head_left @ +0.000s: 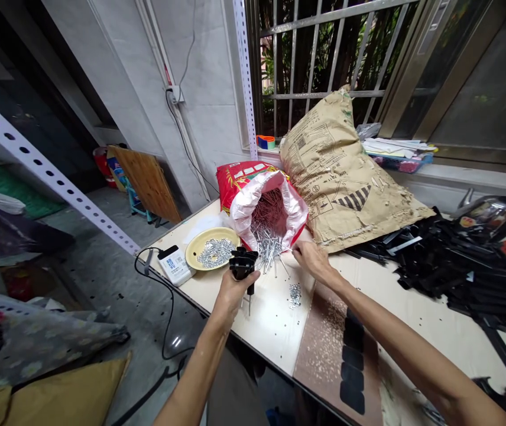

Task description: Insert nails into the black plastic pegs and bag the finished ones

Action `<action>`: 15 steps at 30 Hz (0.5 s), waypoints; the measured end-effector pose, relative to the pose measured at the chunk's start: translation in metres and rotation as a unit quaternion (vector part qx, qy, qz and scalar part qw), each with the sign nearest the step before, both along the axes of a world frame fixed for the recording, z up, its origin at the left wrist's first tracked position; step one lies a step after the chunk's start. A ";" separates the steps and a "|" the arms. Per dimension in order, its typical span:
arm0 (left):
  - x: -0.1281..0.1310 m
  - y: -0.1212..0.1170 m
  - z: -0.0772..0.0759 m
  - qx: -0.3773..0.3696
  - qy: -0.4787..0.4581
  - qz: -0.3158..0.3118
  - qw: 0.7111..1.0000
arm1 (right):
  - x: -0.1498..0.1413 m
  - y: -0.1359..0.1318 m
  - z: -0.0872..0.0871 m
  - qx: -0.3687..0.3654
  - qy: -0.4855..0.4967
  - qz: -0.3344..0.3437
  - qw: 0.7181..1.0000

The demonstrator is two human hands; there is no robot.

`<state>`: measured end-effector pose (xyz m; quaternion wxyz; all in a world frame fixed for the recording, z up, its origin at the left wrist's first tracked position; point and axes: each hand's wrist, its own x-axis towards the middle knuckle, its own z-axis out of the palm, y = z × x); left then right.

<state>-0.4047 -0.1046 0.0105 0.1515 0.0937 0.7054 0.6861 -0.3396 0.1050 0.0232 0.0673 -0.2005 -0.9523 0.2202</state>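
Observation:
My left hand (229, 296) is closed around black plastic parts (243, 263), with thin metal pins poking out below them. At the mouth of a red bag with a white lining (295, 207), my right hand (312, 258) is closed, its fingertips pinched on what looks like a long metal pin. Many such long pins (269, 245) spill from the bag onto the table. Left of them, a yellow plate (192, 255) holds small shiny metal pieces. A small heap of metal pieces (295, 294) lies on the table between my hands.
A big brown paper sack (337, 177) leans by the window behind the bag. Many black plastic parts (448, 266) are piled at the right. A white box with a cable (175, 266) stands at the table's left edge. Black pads (352, 361) lie on a brown board (319, 343) in front.

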 end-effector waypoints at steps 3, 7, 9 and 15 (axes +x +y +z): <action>0.000 0.003 0.002 -0.016 0.007 0.004 1.000 | 0.016 0.000 0.033 0.037 0.152 0.114 0.981; 0.001 0.010 0.004 -0.027 0.016 -0.021 0.999 | 0.028 -0.010 0.064 0.137 0.267 0.244 0.922; 0.001 0.012 0.003 -0.035 0.023 -0.033 0.999 | 0.029 -0.014 0.073 0.191 0.250 0.280 0.907; 0.000 0.016 -0.003 -0.075 0.042 -0.060 0.994 | 0.023 -0.028 0.091 0.213 0.197 0.367 0.884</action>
